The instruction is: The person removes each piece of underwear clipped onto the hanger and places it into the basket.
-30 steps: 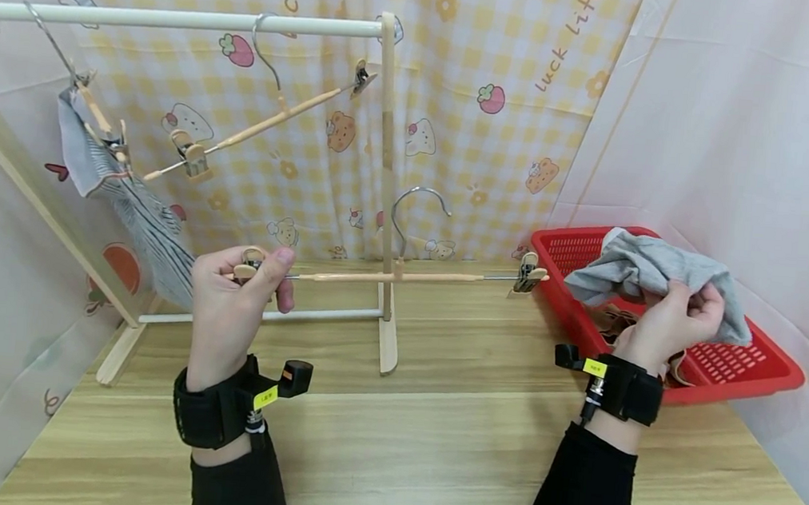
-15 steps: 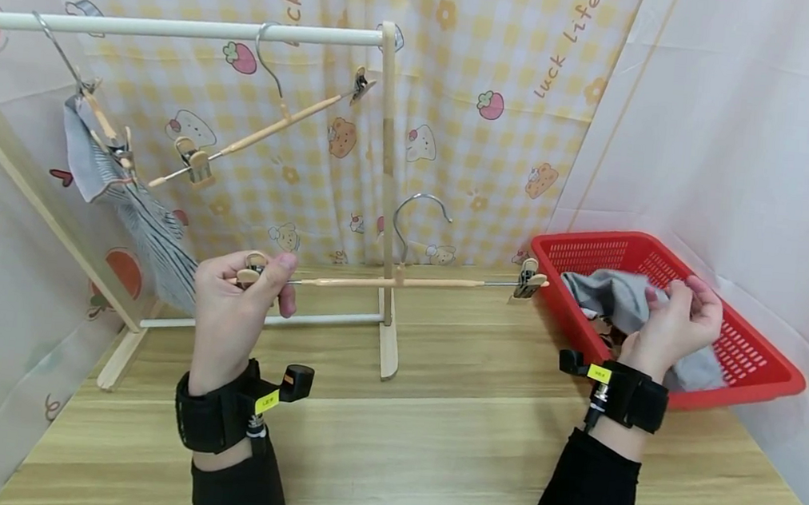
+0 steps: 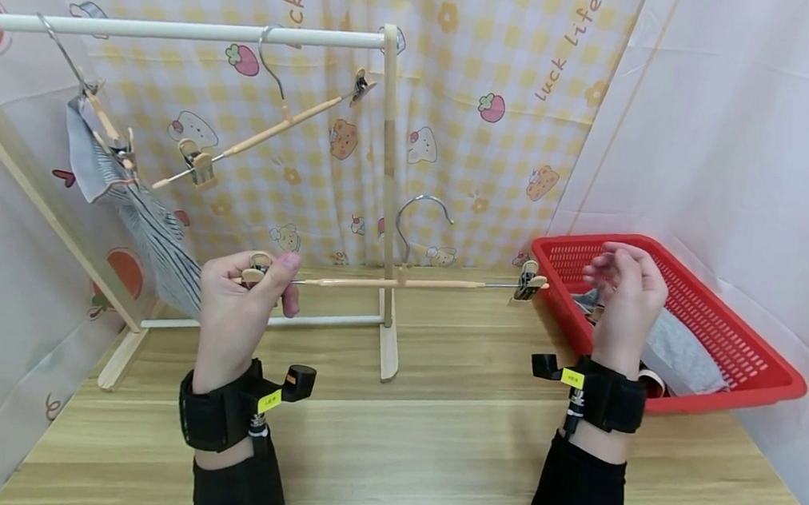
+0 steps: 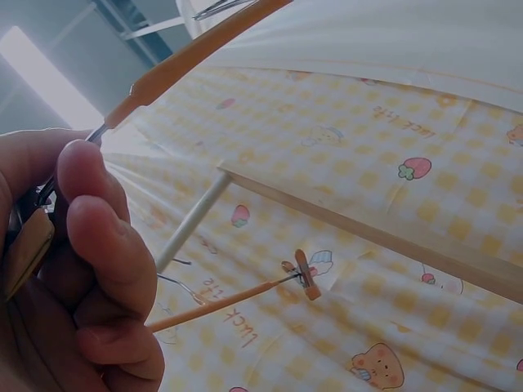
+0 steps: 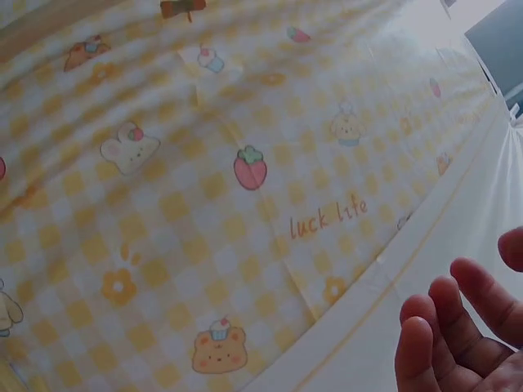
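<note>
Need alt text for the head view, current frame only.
A person's left hand pinches the end clip of a wooden clip hanger held level above a wooden table, while the right hand hovers empty, fingers loosely curled, over a red basket holding grey cloth. Behind, a rack carries two more hangers, one with a striped garment.

A drying rack [image 3: 380, 202] stands at the back of the table [image 3: 429, 463], its rail [image 3: 179, 27] running left from the upright post. Two hangers hang on the rail: the far-left hanger [image 3: 101, 126] with a striped cloth [image 3: 146, 230] clipped under it, and to its right a tilted empty hanger [image 3: 271, 124]. In front of the rack, the left hand [image 3: 244, 303] pinches the left clip of a third hanger [image 3: 402, 280] lying level across the post, while at the right the right hand [image 3: 625, 292] hovers over a basket [image 3: 743, 346] with a grey cloth [image 3: 680, 353] inside.
</note>
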### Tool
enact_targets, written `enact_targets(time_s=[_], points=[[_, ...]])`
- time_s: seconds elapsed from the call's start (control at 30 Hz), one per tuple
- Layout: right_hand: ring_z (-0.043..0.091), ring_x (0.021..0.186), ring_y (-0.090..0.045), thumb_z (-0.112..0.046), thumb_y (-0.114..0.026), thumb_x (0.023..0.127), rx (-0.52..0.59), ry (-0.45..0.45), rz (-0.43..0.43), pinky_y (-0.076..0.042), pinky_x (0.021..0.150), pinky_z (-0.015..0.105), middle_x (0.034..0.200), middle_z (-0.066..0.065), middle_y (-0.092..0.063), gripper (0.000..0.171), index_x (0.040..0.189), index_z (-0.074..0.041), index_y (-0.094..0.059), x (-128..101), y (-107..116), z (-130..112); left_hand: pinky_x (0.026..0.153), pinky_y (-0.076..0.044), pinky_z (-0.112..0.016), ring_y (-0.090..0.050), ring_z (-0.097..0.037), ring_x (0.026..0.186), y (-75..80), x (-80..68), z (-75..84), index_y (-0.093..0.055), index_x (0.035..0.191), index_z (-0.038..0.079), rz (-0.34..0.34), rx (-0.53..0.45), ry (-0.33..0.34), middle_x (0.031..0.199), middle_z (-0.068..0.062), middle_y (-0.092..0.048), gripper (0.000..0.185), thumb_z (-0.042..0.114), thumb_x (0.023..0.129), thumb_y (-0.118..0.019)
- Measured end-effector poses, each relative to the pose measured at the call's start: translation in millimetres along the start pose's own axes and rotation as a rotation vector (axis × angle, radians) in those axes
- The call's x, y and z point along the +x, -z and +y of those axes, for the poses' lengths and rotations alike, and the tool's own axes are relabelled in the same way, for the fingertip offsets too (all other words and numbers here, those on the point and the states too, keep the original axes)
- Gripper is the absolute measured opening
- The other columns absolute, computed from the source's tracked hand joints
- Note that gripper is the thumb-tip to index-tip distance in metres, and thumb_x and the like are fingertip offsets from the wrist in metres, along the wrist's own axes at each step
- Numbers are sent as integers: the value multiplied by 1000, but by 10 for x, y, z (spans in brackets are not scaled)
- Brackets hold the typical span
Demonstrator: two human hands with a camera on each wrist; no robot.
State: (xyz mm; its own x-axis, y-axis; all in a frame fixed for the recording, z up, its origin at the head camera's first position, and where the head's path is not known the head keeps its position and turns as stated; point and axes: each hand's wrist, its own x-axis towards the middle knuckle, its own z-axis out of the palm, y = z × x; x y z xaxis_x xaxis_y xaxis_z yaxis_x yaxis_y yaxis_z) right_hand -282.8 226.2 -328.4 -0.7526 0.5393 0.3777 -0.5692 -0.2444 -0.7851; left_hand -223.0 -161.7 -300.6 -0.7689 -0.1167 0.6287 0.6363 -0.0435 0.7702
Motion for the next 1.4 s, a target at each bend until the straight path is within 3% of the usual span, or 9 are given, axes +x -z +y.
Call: enact_targets(time_s=[0.27,0.43,0.57,0.73,0.93,1.07,1.4], points=[[21,78,-61,-18,-51,102,-125,57,-402,-53,73,26,86,11,-65,28,105,4,-69,-149,-179,-127,38,-12,-28,-46,-16,39,-7,10,-4,-56,62,-7,-1,-2,-2,51,-12,-55,35,3,94,-67],[21,96,-60,-10,-49,97,-165,84,-684,-47,86,28,104,10,-69,27,112,0,-70,-196,-199,-146,37,-10,-28,-36,-15,34,-5,11,-5,-57,62,-7,1,2,7,51,-12,-55,35,4,94,-66],[23,97,-61,-2,-52,91,-157,97,-786,-45,87,29,107,10,-68,28,114,2,-68,-212,-221,-119,35,-7,-28,-29,-15,32,-3,10,-9,-57,63,-7,3,16,19,51,-13,-55,36,6,95,-67],[23,85,-63,0,-55,90,-152,117,-810,-47,77,28,94,10,-68,23,108,10,-66,-249,-246,-124,38,-11,-30,-43,-18,37,-6,24,-22,-57,64,-8,-1,-13,34,52,-13,-56,36,7,95,-67],[23,76,-65,0,-56,91,-141,147,-761,-56,72,29,89,13,-66,21,101,17,-64,-306,-280,-200,41,-28,-25,-51,-21,42,-15,46,-56,-56,65,-10,-12,-89,35,53,-13,-56,34,4,95,-66],[23,76,-65,2,-54,92,-96,156,-752,-57,73,29,93,14,-68,19,101,15,-64,-317,-291,-223,44,-35,-25,-51,-21,42,-33,44,-60,-55,64,-9,-18,-96,32,54,-12,-56,35,4,95,-65],[23,69,-66,3,-54,94,-75,146,-724,-57,72,28,102,15,-70,15,100,8,-66,-316,-284,-215,45,-39,-26,-51,-19,43,-59,49,-65,-52,61,-8,-36,-75,57,54,-10,-57,39,5,95,-65]])
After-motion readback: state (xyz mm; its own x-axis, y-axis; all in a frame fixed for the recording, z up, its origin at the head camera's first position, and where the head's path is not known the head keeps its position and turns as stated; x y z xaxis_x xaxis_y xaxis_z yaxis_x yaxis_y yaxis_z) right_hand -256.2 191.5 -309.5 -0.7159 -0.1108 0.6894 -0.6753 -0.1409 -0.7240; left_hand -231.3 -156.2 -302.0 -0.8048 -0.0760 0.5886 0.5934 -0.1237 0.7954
